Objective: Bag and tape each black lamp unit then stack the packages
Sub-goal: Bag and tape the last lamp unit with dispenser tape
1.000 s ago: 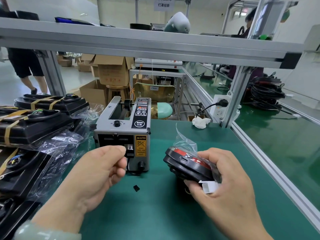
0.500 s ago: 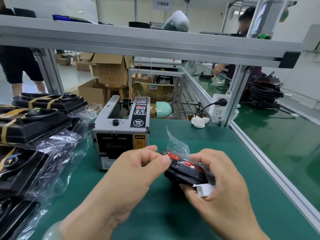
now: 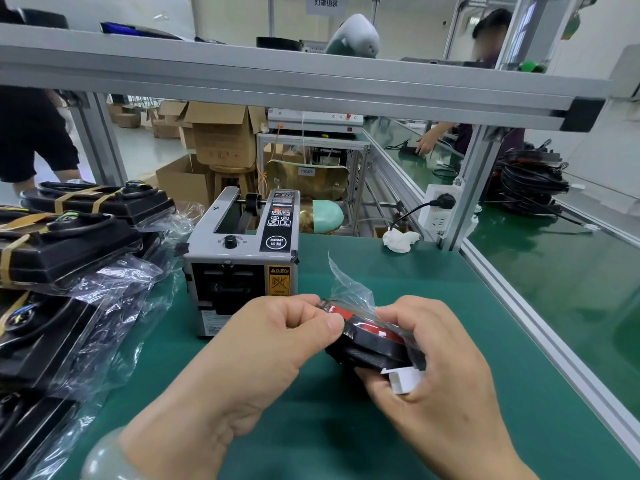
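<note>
A black lamp unit (image 3: pixel 372 344) with a red band and a white connector sits inside a clear plastic bag (image 3: pixel 349 289), held just above the green table. My right hand (image 3: pixel 433 368) grips the bagged unit from the right and underneath. My left hand (image 3: pixel 273 337) has curled fingers, and its thumb and forefinger pinch at the unit's left edge, where the bag is folded; whether a strip of tape is between them I cannot tell. A grey tape dispenser (image 3: pixel 242 261) stands just behind my left hand.
Taped black lamp packages (image 3: pixel 69 247) in clear bags are stacked along the left side of the green table (image 3: pixel 346 438). An aluminium frame post (image 3: pixel 474 188) and rail bound the right side, with a power socket (image 3: pixel 438 213) and a crumpled white tissue (image 3: pixel 400 240).
My left hand left the dispenser's outlet and moved right to the bagged lamp unit, where it now pinches the left edge. My right hand kept holding the unit.
</note>
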Motion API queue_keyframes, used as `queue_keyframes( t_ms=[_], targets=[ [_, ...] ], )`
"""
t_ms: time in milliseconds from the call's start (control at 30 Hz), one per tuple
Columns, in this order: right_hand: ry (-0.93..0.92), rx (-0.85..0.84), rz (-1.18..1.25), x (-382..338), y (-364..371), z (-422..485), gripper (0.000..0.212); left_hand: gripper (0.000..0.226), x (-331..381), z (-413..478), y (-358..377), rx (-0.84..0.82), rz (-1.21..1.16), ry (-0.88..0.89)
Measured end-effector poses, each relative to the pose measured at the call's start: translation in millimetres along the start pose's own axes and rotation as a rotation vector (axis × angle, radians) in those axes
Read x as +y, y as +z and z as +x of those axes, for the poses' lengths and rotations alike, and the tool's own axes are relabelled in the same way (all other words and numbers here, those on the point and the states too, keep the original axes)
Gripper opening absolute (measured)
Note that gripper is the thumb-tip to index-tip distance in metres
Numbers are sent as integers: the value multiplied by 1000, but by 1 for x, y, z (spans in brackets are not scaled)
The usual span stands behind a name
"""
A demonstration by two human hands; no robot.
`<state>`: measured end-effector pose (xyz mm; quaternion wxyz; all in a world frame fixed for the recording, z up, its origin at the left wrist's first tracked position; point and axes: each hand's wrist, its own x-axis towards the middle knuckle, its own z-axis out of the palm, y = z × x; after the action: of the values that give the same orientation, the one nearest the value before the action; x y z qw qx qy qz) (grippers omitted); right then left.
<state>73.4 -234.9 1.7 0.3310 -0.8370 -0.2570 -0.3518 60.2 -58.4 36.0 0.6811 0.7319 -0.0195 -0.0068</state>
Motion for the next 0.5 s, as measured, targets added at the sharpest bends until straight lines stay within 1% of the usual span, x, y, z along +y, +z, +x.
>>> queue_keyframes(
  t_ms=[167,333,500],
  targets=[
    [5,-4,3,-1,0,0,58,26,0,1,0,2,2,0],
    [10,-4,3,-2,0,0,58,20,1,2,1,21,26,10],
    [-3,-3,-1,-3,0,1,54,24,-2,2,0,53,127,25]
  ],
)
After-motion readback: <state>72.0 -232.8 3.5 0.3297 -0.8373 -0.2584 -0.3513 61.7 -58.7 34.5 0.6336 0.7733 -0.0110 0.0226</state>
